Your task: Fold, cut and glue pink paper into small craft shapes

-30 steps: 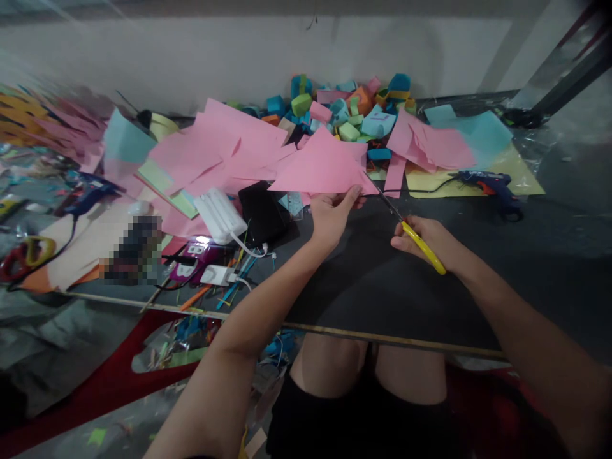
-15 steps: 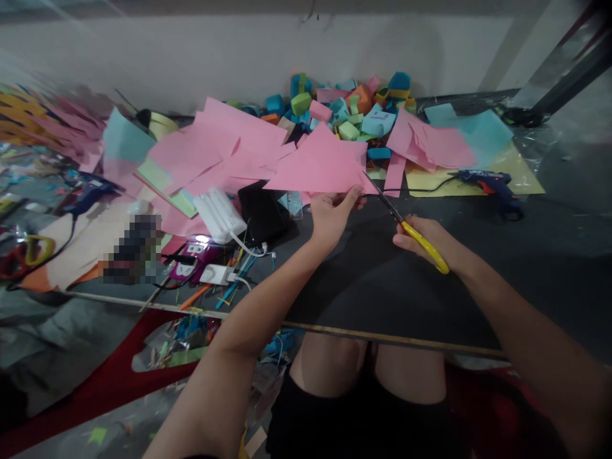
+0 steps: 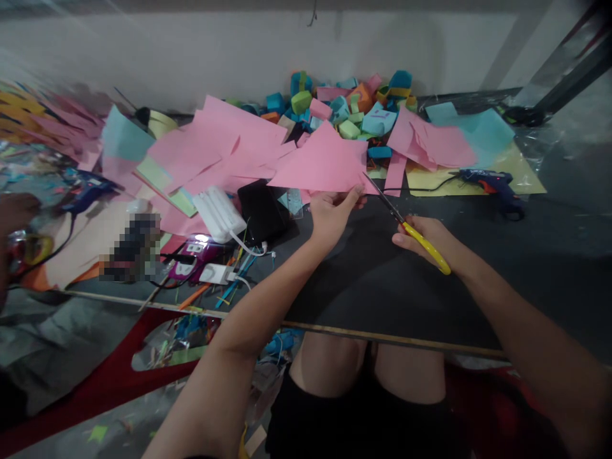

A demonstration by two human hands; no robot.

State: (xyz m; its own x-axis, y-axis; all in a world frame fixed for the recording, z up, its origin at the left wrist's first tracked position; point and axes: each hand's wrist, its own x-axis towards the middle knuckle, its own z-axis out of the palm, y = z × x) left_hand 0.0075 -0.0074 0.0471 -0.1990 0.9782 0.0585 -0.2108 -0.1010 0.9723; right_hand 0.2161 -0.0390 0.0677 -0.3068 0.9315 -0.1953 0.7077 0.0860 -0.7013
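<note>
My left hand (image 3: 332, 215) pinches the lower edge of a pink paper triangle (image 3: 322, 162) and holds it up over the dark board (image 3: 382, 287). My right hand (image 3: 423, 239) grips yellow-handled scissors (image 3: 406, 223). Their blades reach up and left to the triangle's right corner, beside my left thumb. Whether the blades are apart I cannot make out.
Loose pink and blue sheets (image 3: 220, 146) cover the back left. A heap of coloured foam blocks (image 3: 349, 105) lies against the wall. A blue glue gun (image 3: 492, 185) rests at the right on yellow paper. A white charger (image 3: 218, 213) and black case (image 3: 262, 213) sit left. Another person's hand (image 3: 14, 213) shows at far left.
My hands, the paper and the scissors have hardly shifted. Another person's hand has come into view at the far left edge.
</note>
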